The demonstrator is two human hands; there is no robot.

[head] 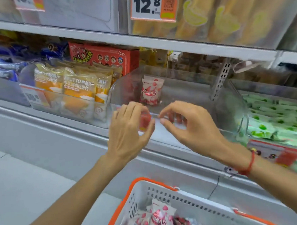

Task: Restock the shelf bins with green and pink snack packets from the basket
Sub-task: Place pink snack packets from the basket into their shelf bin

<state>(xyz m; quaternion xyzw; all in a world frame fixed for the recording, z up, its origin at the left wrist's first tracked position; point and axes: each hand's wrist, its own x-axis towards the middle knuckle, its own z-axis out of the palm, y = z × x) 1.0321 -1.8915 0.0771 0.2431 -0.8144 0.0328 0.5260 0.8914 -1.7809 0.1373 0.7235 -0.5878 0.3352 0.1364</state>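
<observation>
Basket [190, 196] pink packets [159, 219] look light, crinkly, pinch edges; left hand [127, 130] grips 1 w/ curled fingers at bin [177, 78] front edge, right hand [185, 121] empty.

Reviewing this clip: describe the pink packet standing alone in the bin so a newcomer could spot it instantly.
Find the middle shelf's clear plastic bin, between the orange bread packets and the green snack packets. At its back stands one white packet printed with pink strawberries, upright, just above both hands. It is the only packet standing there.
</observation>
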